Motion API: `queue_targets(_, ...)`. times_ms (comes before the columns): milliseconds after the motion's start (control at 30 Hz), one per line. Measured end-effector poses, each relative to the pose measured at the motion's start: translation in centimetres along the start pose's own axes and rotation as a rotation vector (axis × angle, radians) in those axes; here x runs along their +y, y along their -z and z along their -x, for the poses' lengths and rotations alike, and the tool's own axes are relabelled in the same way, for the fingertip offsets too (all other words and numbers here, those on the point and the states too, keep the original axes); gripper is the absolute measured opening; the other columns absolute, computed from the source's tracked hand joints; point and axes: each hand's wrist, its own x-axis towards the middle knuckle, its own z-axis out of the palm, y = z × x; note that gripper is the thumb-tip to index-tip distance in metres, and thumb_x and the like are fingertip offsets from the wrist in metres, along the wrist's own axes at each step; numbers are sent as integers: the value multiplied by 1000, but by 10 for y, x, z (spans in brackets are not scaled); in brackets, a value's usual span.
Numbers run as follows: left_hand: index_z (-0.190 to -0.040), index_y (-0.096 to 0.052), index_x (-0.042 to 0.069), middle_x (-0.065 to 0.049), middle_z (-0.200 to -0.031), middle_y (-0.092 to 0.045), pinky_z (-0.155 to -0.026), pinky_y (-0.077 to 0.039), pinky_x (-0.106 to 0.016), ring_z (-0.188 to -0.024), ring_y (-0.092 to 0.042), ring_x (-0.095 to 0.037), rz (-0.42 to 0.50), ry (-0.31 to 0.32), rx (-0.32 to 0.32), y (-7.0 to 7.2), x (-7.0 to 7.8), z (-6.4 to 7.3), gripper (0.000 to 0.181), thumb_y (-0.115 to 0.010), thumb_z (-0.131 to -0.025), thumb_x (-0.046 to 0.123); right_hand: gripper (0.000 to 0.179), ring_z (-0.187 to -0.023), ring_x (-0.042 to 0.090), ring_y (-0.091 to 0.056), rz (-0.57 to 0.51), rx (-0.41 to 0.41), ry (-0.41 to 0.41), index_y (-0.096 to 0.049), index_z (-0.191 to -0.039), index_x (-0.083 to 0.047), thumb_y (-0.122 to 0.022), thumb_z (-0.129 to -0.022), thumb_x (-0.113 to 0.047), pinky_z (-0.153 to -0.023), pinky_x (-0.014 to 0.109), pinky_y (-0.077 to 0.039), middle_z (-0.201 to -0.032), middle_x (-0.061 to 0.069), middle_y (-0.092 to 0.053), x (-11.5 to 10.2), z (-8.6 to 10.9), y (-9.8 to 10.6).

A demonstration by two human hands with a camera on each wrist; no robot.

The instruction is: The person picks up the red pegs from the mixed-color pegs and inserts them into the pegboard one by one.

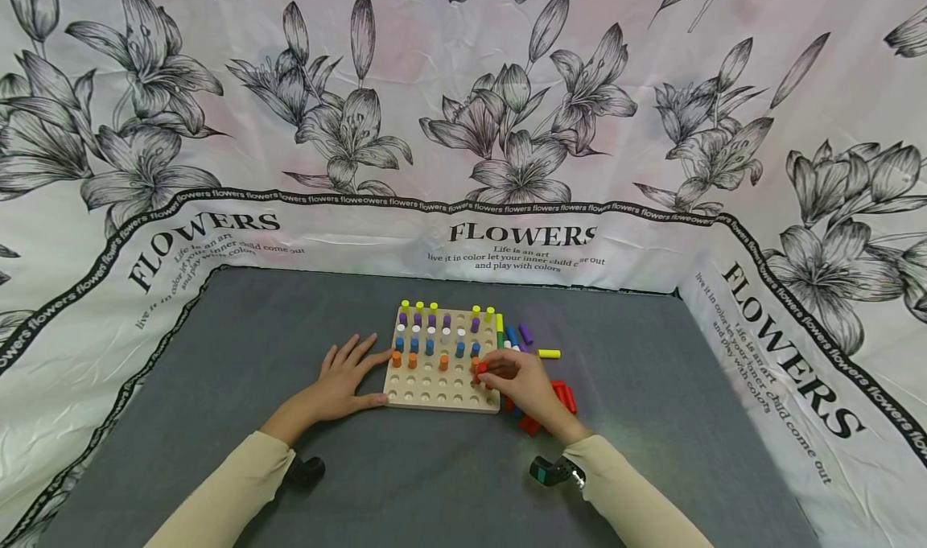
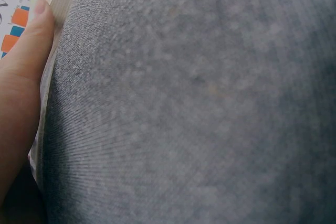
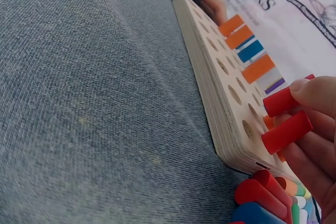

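Note:
A wooden peg board (image 1: 434, 404) lies on the grey cloth, with yellow, purple, white, blue and orange pegs standing in rows and bare holes nearest me. My left hand (image 1: 344, 379) rests flat with spread fingers at the board's left edge, its thumb (image 2: 31, 48) against the side. Over the board's right front part, my right hand (image 1: 523, 381) holds two red pegs. Thumb and fingers pinch one red peg (image 3: 278, 101) near the holes; the other red peg (image 3: 287, 132) lies against the fingers just beside it, its end close to the board's face.
Loose red pegs (image 1: 570, 399) lie right of the board, partly behind my right hand. Farther back are a yellow peg (image 1: 549, 354), a purple peg (image 1: 525, 334) and a blue peg (image 1: 512, 335). A flower-printed cloth (image 1: 362, 234) rises behind the grey surface.

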Motion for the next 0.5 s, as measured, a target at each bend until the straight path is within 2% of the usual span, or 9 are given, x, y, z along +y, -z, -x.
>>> queue_targets(200, -153, -38, 26, -17, -165, -20, -115, -7, -73, -152, -12, -47, -1, -6, 7, 0, 0, 0, 77, -68, -88, 54, 18, -85, 8, -72, 24, -1, 1, -74, -104, -14, -77, -87, -18, -74, 19, -57, -102, 8, -76, 3, 1, -2)
queue_targets(267, -154, -38, 26, -17, -165, -20, -115, -8, -73, -152, -12, -47, -2, -8, 7, 1, 1, 0, 77, -68, -88, 54, 19, -86, 11, -72, 34, 5, 2, -74, -105, -12, -77, -87, -16, -74, 18, -56, -103, 10, -76, 3, 1, -3)
queue_targets(500, -153, -38, 26, -17, -165, -20, -115, -8, -74, -152, -12, -47, -1, -9, 7, 0, 0, 0, 78, -69, -88, 54, 17, -87, 6, -72, 48, 1, -4, -74, -104, -18, -77, -87, -18, -77, 18, -56, -105, 4, -75, 7, 0, -4)
